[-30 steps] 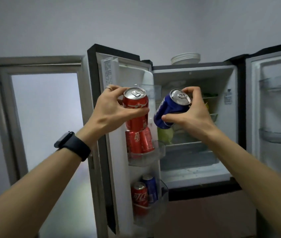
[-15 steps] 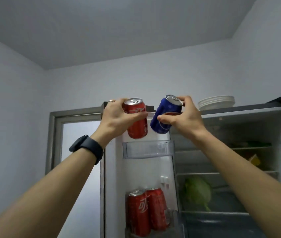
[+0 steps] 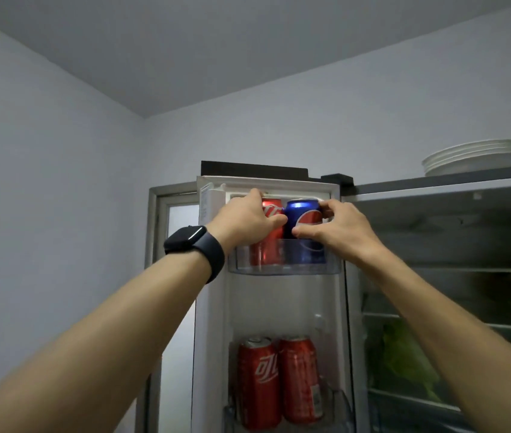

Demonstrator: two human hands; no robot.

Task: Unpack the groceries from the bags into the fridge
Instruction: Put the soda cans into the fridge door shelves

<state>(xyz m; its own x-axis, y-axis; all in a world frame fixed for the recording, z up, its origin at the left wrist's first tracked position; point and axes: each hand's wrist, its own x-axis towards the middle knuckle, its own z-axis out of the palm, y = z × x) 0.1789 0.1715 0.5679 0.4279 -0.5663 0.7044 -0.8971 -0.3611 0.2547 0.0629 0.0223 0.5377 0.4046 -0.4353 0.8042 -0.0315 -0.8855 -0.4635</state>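
The fridge's left door stands open, and its top door bin [image 3: 332, 266] holds two upright cans side by side. My left hand [image 3: 241, 218] grips the red cola can [image 3: 269, 245] on the left. My right hand [image 3: 338, 228] grips the blue cola can [image 3: 305, 218] on the right. Both cans stand down inside the clear bin, touching each other. A dark watch [image 3: 195, 246] sits on my left wrist.
Two more red cans [image 3: 279, 379] stand in the door bin below. The fridge interior [image 3: 451, 232] is open at right, with a green cabbage [image 3: 404, 354] on a lower shelf. White plates [image 3: 474, 156] are stacked on top of the fridge. A doorway lies behind the door at left.
Both hands have moved forward and down, lowering the red and blue cans from above the top door bin into it. The view has tilted further up.
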